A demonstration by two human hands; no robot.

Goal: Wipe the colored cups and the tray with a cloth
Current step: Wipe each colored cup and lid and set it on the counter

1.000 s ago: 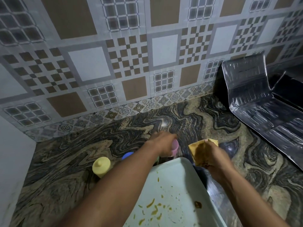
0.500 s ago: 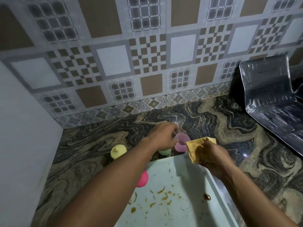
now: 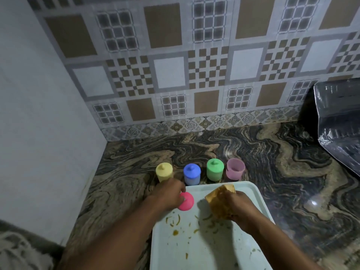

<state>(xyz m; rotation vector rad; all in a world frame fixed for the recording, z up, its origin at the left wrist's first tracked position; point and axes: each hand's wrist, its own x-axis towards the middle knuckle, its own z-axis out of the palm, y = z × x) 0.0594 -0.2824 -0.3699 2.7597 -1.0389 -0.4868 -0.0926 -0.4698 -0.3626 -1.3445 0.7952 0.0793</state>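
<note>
While your right grip point(image 3: 237, 208) clenched the limp cloth point(image 3: 217, 201), your left grip point(image 3: 168, 193) pinched the likely light pink cup point(image 3: 187, 202) by its side.

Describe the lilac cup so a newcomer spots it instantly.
On the swirled stone counter, four small cups line up beyond the pale tray. The lilac cup is rightmost, beside the green cup; it alone is open-topped, the rest have knobs.

The marbled counter point(image 3: 282, 182) is carrying a yellow cup point(image 3: 164, 171), a blue cup point(image 3: 192, 174), a green cup point(image 3: 214, 169) and a lilac cup point(image 3: 235, 168) in one row. A pale tray point(image 3: 214, 254) is lying just in front of them, a shiny sheet point(image 3: 339, 121) at the far right
</note>
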